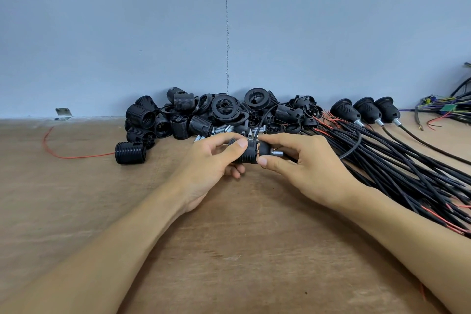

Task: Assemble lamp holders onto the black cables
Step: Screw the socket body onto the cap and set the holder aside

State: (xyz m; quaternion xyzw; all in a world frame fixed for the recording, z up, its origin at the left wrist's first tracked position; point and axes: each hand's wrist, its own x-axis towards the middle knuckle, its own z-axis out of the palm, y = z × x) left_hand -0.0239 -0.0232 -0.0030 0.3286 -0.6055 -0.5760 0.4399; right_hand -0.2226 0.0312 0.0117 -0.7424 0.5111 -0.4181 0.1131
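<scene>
My left hand (211, 160) grips a black threaded lamp holder body (249, 153) just above the wooden table (242, 250). My right hand (303, 168) pinches the black cap (264, 148) with its silver threaded tube (277, 153) against the body's right end. A black cable (353, 135) loops up from the held piece and round to the right. A bundle of black cables (397, 160) with red wire ends lies to the right. A heap of black holder parts (204, 117) and small silver tubes (221, 130) sits behind my hands.
Three assembled lamp holders (367, 109) lie on their cables at the back right. A lone holder body (130, 152) and a loose red wire (76, 155) lie on the left. Coloured wiring (443, 109) sits at the far right. A blue-grey wall (229, 33) closes the back.
</scene>
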